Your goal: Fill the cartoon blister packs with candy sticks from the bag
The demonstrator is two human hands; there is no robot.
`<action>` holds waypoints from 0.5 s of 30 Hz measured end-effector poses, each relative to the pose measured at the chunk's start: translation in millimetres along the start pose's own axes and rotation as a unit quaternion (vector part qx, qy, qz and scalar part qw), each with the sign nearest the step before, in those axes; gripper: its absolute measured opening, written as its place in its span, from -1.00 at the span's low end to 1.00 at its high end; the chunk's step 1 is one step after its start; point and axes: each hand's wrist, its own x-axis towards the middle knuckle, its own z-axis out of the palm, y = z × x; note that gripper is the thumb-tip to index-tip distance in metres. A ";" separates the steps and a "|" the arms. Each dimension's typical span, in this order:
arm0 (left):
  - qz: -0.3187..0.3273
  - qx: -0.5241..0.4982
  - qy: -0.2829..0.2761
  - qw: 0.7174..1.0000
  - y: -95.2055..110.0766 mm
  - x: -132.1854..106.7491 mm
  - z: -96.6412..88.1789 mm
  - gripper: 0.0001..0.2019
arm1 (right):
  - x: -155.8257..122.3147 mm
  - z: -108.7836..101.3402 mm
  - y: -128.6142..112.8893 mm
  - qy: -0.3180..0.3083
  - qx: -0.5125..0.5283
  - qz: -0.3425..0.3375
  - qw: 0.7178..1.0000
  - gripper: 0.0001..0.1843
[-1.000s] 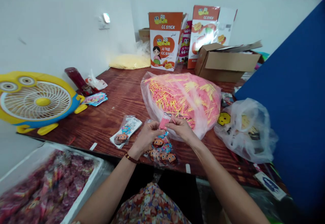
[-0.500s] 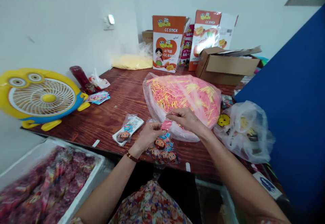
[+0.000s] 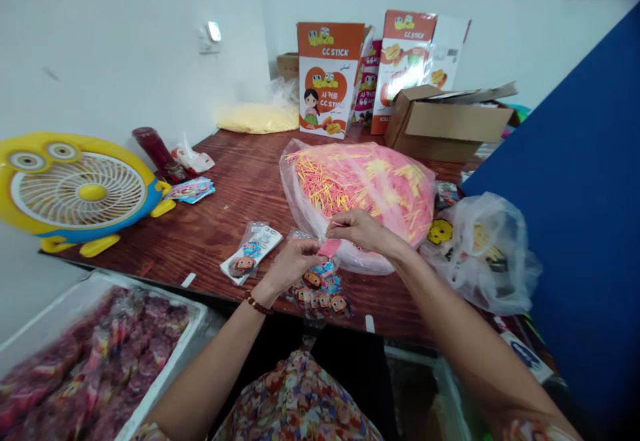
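pinching pink packet by edge | left grip | just below right grip

Translucent bag bulging with pink and yellow sticks; tilted pink-filled packet at its near edge.

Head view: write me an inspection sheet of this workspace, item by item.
Surface: reddish-brown table, white strips near the front edge.
Things in use: bag of pink and yellow sticks; printed packets in front.
Clutter: fan, dark red container, translucent carrier bag.
Hands: left hand holds pink sticks; right hand beside them, its grip unclear.
Cables: nothing seen.
Surroundings: pale wall, blue panel, cartons behind.
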 end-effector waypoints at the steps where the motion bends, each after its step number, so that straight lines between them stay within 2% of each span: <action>1: 0.002 0.002 0.000 1.000 -0.3 0.5 0.5 -0.81 | 0.5 0.9 -0.2 -0.007 0.008 0.004 1.000 -0.76; 5: 0.007 -0.007 0.000 1.000 -2.6 1.7 1.5 -0.82 | 1.8 2.5 0.8 -0.028 0.051 0.005 0.998 -0.75; 10: -0.017 -0.045 0.023 0.999 -3.8 0.3 -1.2 -0.77 | -0.9 -1.6 8.4 0.073 0.057 0.011 0.996 -0.69; 13: -0.016 -0.069 0.022 0.997 -3.5 0.6 -0.5 -0.74 | -1.8 1.9 14.9 0.038 0.038 0.006 0.999 -0.66; 15: -0.012 -0.075 0.017 0.997 -3.7 1.7 1.1 -0.73 | -0.5 7.4 18.7 0.037 0.031 0.012 0.999 -0.60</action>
